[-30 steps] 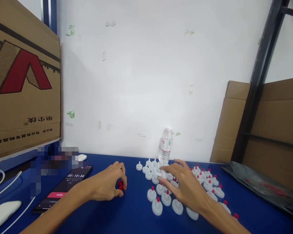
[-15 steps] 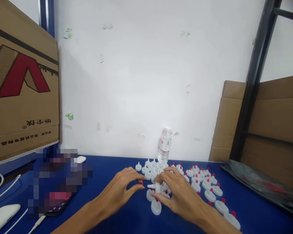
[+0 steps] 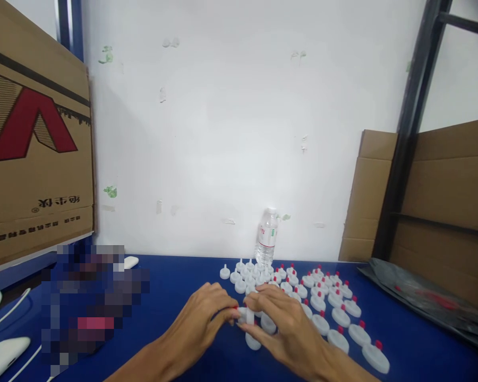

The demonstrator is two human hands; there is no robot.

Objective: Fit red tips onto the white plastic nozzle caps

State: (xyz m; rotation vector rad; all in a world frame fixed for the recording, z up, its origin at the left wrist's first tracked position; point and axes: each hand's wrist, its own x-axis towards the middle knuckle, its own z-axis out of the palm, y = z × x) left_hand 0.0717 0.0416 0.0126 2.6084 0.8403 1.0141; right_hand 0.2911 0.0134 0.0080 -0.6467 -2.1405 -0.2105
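Observation:
My right hand [image 3: 284,321] grips a white plastic nozzle cap [image 3: 250,316] by its round base, its spout turned to the left. Pinched between the thumb and fingers of my left hand [image 3: 202,321] is a small red tip cap [image 3: 236,308], which meets the end of that spout. Most of the red cap is hidden by my fingertips. Just below my hands stands another nozzle cap [image 3: 253,342], partly covered. Behind them is a cluster of white nozzle caps [image 3: 240,286] with bare spouts.
Rows of red-tipped nozzle caps [image 3: 341,317] cover the right of the blue table [image 3: 175,276]. A water bottle [image 3: 267,237] stands by the wall. Cables and a white device [image 3: 6,353] lie left, under a large cardboard box [image 3: 40,138]. A dark plastic bag [image 3: 430,297] lies far right.
My left hand has moved right, bringing the red tip cap from a small gap away onto the spout. The view has shifted slightly.

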